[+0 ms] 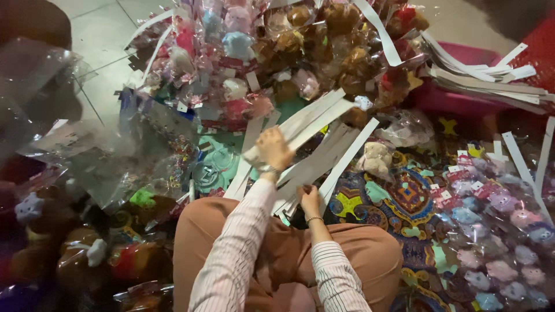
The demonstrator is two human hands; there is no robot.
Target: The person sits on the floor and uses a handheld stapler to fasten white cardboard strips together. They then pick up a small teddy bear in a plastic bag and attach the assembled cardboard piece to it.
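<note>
I sit cross-legged on a patterned mat (404,199). My left hand (273,149) is closed around a bundle of long white paper strips (315,118) that fan out up and to the right. My right hand (309,199) pinches the lower ends of the same strips just above my knee. Both arms wear striped sleeves, and each wrist has a bracelet. A cream plush toy (377,159) in a clear bag lies just right of the strips.
A heap of bagged plush toys (300,52) fills the floor ahead. Small pink and blue bagged toys (503,231) lie at the right. A red basin (462,95) holds more white strips (485,78). Clear plastic bags (87,144) and dark plush toys (75,254) crowd the left.
</note>
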